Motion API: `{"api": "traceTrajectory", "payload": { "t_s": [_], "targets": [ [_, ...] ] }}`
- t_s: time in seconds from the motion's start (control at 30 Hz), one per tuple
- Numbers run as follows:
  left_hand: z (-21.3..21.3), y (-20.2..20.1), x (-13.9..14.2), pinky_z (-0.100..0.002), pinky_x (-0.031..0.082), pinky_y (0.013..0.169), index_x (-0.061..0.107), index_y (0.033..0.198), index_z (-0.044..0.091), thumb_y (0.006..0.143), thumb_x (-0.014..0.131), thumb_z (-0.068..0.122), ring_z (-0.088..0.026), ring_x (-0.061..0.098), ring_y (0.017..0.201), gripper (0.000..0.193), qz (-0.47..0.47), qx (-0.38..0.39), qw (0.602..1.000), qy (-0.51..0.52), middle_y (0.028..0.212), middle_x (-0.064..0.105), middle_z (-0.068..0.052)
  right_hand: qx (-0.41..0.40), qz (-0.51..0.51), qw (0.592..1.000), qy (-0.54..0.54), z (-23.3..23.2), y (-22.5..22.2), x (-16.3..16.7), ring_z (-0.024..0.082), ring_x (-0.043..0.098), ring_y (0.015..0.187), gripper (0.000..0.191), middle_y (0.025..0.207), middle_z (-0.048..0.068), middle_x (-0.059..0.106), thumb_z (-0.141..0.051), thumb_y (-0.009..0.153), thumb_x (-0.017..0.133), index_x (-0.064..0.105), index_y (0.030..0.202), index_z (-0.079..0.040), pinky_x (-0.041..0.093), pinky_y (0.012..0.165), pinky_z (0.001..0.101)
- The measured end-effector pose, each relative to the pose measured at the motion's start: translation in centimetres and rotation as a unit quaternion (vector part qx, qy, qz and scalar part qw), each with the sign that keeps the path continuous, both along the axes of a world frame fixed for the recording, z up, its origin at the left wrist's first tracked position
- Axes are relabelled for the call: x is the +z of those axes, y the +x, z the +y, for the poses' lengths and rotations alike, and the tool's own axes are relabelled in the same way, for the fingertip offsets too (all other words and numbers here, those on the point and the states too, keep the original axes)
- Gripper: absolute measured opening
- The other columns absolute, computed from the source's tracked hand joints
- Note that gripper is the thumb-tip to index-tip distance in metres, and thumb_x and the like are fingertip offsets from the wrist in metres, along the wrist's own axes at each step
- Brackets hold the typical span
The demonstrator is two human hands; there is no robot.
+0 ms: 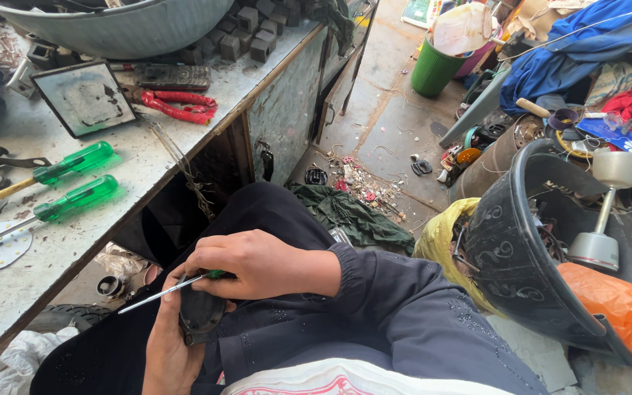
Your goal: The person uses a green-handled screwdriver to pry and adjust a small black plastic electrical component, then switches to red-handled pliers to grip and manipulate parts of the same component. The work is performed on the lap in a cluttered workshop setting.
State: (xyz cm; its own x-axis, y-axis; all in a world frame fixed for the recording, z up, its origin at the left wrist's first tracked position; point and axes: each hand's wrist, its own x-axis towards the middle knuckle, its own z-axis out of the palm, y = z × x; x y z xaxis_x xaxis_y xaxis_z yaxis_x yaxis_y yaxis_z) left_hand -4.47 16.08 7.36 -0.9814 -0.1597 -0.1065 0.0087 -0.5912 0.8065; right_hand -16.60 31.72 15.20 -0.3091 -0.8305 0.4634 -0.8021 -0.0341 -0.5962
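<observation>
A: Where are the hands?

B: Over the lap, just off the tabletop [74, 241] edge. The left hand [170, 344] grasps a dark small part [200, 313]; the right hand [257, 263] has fingers clenched on a green-handled screwdriver [166, 290].

A: Containers?

B: The black bucket [513, 256] holds scrap and a grey funnel-shaped piece [605, 212].

counter [53, 241]: grey, worn, daylit | floor [393, 124]: stone slabs, littered, right of counter | green bucket [434, 71]: beyond counter's far end

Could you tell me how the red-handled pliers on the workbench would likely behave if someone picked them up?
The red-handled pliers look like metal, so probably stiff and fairly heavy for their size. Their handles lie spread, so the joint may swing loosely when lifted. The coated grips should resist slipping, and lying flat, they seem unlikely to roll.
</observation>
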Motion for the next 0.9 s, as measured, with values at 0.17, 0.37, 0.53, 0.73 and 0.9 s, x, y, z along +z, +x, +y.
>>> {"api": "traceTrajectory", "payload": {
  "t_s": [0.17, 0.37, 0.53, 0.73, 0.9],
  "targets": [
    [-0.04, 0.06, -0.06, -0.041, 0.062, 0.079, 0.045, 0.14, -0.002, 0.106, 0.038, 0.052, -0.027, 0.072, 0.092, 0.064, 0.002, -0.004, 1.0, -0.006, 0.111, 0.065, -0.019, 0.006, -0.011, 1.0, 0.001, 0.02, 0.05, 0.06, 0.024, 0.071, 0.094, 0.024, 0.102, 0.002, 0.066, -0.023, 0.099, 0.07, 0.066, 0.121, -0.014, 0.056, 0.075, 0.0358],
    [0.01, 0.0, -0.1, -0.041, 0.062, 0.08, 0.045, 0.14, -0.001, 0.104, 0.038, 0.052, -0.025, 0.071, 0.094, 0.065, -0.008, -0.003, 1.0, -0.005, 0.111, 0.064, -0.018, 0.009, -0.015, 1.0, -0.001, 0.08, 0.12, 0.24, 0.024, 0.071, 0.096, 0.025, 0.106, 0.002, 0.068, -0.022, 0.099, 0.069, 0.067, 0.123, -0.015, 0.057, 0.077, 0.0347],
    [0.08, -0.05, 0.16, -0.041, 0.062, 0.078, 0.045, 0.14, -0.001, 0.105, 0.038, 0.053, -0.027, 0.072, 0.09, 0.065, -0.006, -0.007, 1.0, -0.01, 0.109, 0.065, -0.019, 0.006, -0.016, 1.0, 0.005, 0.06, 0.18, 0.58, 0.024, 0.071, 0.096, 0.025, 0.106, 0.002, 0.068, -0.021, 0.099, 0.069, 0.067, 0.123, -0.015, 0.057, 0.078, 0.0348],
    [0.11, -0.09, 0.36, -0.042, 0.06, 0.081, 0.045, 0.141, -0.001, 0.104, 0.042, 0.051, -0.023, 0.069, 0.095, 0.064, -0.017, 0.006, 1.0, 0.009, 0.113, 0.064, -0.015, 0.008, -0.028, 1.0, 0.006, 0.04, 0.09, 0.84, 0.025, 0.071, 0.095, 0.024, 0.105, 0.003, 0.068, -0.02, 0.098, 0.07, 0.067, 0.121, -0.013, 0.057, 0.078, 0.0353],
    [0.11, 0.14, 0.29, -0.04, 0.058, 0.081, 0.047, 0.143, -0.002, 0.104, 0.045, 0.049, -0.024, 0.068, 0.092, 0.064, -0.002, -0.001, 1.0, 0.028, 0.113, 0.064, -0.015, -0.003, -0.023, 1.0, 0.009, 0.02, 0.01, 0.83, 0.026, 0.071, 0.09, 0.019, 0.102, 0.004, 0.067, -0.019, 0.098, 0.071, 0.067, 0.115, -0.011, 0.057, 0.075, 0.036]
  ]
}}
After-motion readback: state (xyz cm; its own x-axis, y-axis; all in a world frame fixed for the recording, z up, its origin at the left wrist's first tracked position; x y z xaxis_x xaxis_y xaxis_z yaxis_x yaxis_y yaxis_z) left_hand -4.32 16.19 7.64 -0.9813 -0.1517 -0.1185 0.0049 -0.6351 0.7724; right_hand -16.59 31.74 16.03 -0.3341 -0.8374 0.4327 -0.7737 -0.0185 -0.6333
